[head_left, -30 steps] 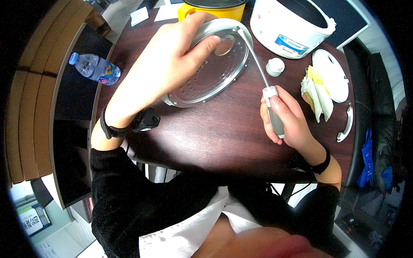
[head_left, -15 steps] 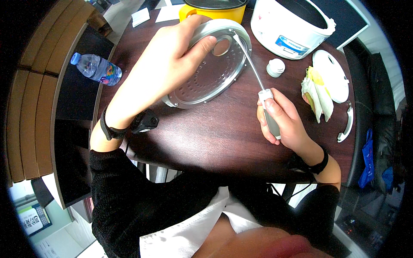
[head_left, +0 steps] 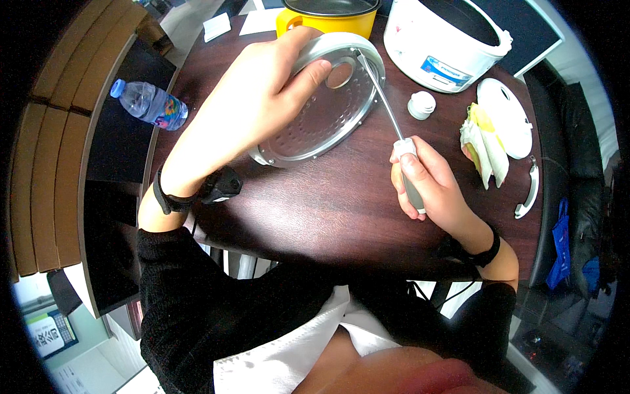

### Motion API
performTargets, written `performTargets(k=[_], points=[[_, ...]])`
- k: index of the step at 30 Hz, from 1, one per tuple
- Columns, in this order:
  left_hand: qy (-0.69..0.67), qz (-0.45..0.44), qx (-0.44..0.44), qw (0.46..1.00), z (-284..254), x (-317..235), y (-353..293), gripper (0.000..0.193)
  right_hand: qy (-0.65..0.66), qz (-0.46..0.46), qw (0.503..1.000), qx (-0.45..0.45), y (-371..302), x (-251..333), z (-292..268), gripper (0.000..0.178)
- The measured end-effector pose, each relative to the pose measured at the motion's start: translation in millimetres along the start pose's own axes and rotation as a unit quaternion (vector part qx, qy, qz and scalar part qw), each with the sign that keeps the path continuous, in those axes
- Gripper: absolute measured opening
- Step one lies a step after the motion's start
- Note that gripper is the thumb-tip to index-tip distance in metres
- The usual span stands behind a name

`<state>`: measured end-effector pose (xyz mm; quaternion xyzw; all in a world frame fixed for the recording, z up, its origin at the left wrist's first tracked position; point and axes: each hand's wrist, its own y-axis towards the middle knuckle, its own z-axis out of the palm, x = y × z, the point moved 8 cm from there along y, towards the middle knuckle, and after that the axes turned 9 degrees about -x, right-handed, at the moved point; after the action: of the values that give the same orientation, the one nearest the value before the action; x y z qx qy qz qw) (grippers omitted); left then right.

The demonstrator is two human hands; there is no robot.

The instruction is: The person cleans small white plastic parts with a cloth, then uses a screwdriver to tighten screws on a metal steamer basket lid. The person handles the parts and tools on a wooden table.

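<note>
Dark counter (head_left: 315,210), yellow pot (head_left: 338,23) at back | left hand (head_left: 272,82) clamped on lid (head_left: 328,121) | right hand (head_left: 430,180) wrapped round screwdriver (head_left: 405,146), tip at lid's rim

Left hand (head_left: 266,85): we grip a rice-cooker lid (head_left: 338,111)
Right hand (head_left: 434,182): we hold a screwdriver (head_left: 405,147)
Yellow pot (head_left: 336,23): far edge of worktop (head_left: 315,207)

Bottle (head_left: 152,105) left of lid (head_left: 321,125)
</note>
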<state>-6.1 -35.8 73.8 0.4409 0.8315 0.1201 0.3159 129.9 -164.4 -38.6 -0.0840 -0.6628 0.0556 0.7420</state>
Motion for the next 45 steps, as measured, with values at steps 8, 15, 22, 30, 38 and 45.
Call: performTargets(k=[8, 15, 22, 30, 38, 45], points=[[-0.099, -0.027, 0.020, 0.995, 4.3, 11.6, 0.1, 0.035, -0.098, -0.030, 0.995, 0.019, -1.9, 4.3, 1.6, 0.026], [-0.081, -0.079, 0.028, 0.993, 3.5, 11.6, -4.7, 0.036, -0.073, 0.021, 0.997, 0.022, -1.6, 1.8, 2.9, 0.030], [-0.129, -0.057, -0.016, 0.990, 1.7, 16.2, -4.8, 0.030, -0.080, -0.058, 0.994, 0.051, 12.8, 11.8, 1.1, 0.030], [-0.182, -0.059, 0.014, 0.981, 15.8, 26.0, 9.4, 0.033, -0.017, 0.007, 0.998, 0.054, 17.4, 7.5, -4.1, 0.029], [-0.227, 0.007, 0.046, 0.973, 19.5, 13.6, 14.2, 0.039, 0.045, 0.044, 0.998, 0.032, 20.7, -1.0, -6.8, 0.049], [-0.207, 0.045, -0.031, 0.977, 16.3, 17.5, 9.1, 0.033, -0.084, 0.009, 0.996, -0.027, 28.6, 12.4, -24.1, 0.048]])
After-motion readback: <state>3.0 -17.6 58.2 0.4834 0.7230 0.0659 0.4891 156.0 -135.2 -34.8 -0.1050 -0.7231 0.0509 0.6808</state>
